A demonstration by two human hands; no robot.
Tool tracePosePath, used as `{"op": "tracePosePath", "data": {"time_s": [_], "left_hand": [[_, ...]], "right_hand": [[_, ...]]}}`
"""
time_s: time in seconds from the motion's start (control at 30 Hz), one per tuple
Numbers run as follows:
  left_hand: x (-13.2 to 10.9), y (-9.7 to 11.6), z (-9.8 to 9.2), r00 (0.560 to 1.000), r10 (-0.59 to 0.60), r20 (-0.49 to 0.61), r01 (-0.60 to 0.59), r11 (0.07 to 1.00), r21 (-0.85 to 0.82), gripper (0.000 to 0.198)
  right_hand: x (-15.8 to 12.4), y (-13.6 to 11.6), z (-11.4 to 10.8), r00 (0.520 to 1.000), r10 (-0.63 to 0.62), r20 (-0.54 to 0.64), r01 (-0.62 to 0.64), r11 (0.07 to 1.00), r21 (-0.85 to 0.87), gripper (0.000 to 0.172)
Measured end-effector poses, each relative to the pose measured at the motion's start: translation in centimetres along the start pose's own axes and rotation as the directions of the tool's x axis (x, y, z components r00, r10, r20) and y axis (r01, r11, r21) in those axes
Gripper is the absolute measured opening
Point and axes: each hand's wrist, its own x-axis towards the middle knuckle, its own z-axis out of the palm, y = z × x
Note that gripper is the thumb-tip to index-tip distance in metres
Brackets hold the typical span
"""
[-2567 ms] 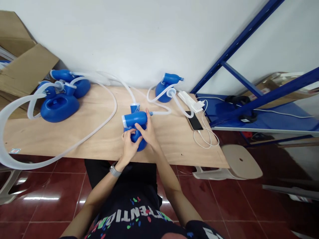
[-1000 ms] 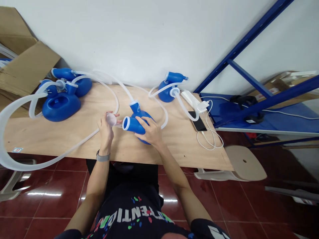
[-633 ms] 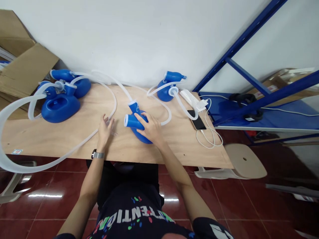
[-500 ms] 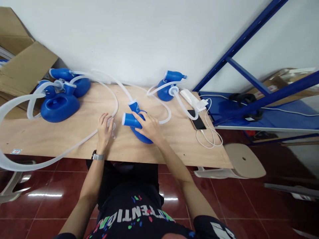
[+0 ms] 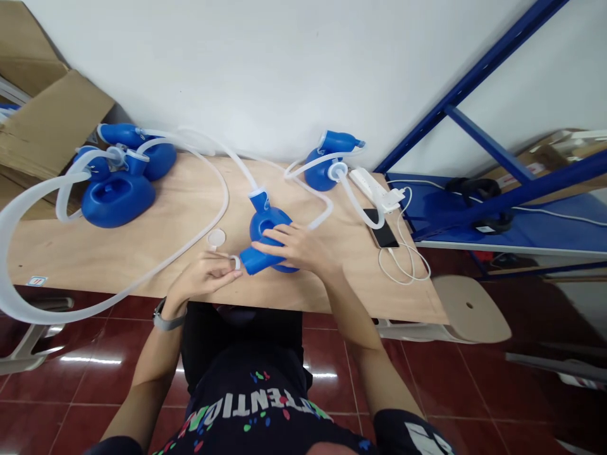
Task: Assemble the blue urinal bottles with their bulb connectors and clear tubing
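Note:
My left hand (image 5: 205, 275) is closed, pinching a white ring (image 5: 236, 262) just left of the blue tube-shaped mouthpiece (image 5: 258, 260). A round translucent lid (image 5: 217, 237) shows just above that hand; whether it joins the ring is hard to see. My right hand (image 5: 303, 248) is wrapped over the mouthpiece, fingers across its top. Under and behind it lies a blue urinal bottle (image 5: 262, 220), partly hidden, with a white hose (image 5: 243, 169) at its neck.
More blue bottles (image 5: 118, 205) with hoses stand at the left by a cardboard box (image 5: 57, 120). At the back right are another blue bottle (image 5: 318, 174), a power strip (image 5: 374, 189) and a phone (image 5: 382, 230) with cables. A blue shelf frame (image 5: 493, 142) stands right.
The white ring has come off the mouthpiece's end and is now in my left hand. The mouthpiece has swung toward me, its end pointing down-left. My left hand has turned and closed.

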Motion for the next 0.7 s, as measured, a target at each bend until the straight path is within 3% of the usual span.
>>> {"op": "tracePosePath", "data": {"time_s": [0.07, 0.17, 0.27, 0.33, 0.4, 0.5, 0.6, 0.7], "left_hand": [[-0.9, -1.2, -0.7, 0.998, -0.059, -0.033, 0.059, 0.998, 0.017, 0.044], [-1.2, -4.8, -0.8, 0.977, -0.181, -0.111, 0.197, 0.968, 0.158, 0.039], [-0.3, -8.6, 0.2, 0.917, -0.33, -0.226, 0.395, 0.837, 0.378, 0.042], [0.3, -9.8, 1.1, 0.873, -0.393, -0.289, 0.487, 0.744, 0.458, 0.036], [0.6, -9.6, 1.7, 0.862, -0.383, -0.331, 0.501, 0.744, 0.443, 0.031], [0.5, -7.3, 2.1, 0.875, -0.275, -0.399, 0.39, 0.889, 0.241, 0.038], [0.8, -4.6, 2.3, 0.925, -0.176, -0.336, 0.187, 0.982, 0.003, 0.055], [1.7, -3.6, 2.7, 0.959, -0.12, -0.257, 0.111, 0.993, -0.049, 0.079]], "right_hand": [[-1.4, 0.9, -1.0, 0.996, 0.06, -0.06, -0.06, 0.998, 0.007, 0.063], [-2.7, 1.7, -1.7, 0.966, 0.183, -0.182, -0.179, 0.983, 0.039, 0.065], [-2.4, 1.2, -1.3, 0.945, 0.2, -0.258, -0.199, 0.98, 0.029, 0.062], [-1.6, 0.4, -0.4, 0.94, 0.177, -0.293, -0.186, 0.982, -0.004, 0.057], [-0.8, -0.2, 0.6, 0.936, 0.169, -0.308, -0.186, 0.982, -0.028, 0.059], [0.5, -0.7, 1.8, 0.94, 0.218, -0.262, -0.23, 0.973, -0.017, 0.066], [2.0, -0.8, 2.3, 0.954, 0.226, -0.199, -0.229, 0.973, 0.012, 0.072], [3.3, -0.6, 2.9, 0.969, 0.168, -0.179, -0.16, 0.985, 0.057, 0.074]]}}
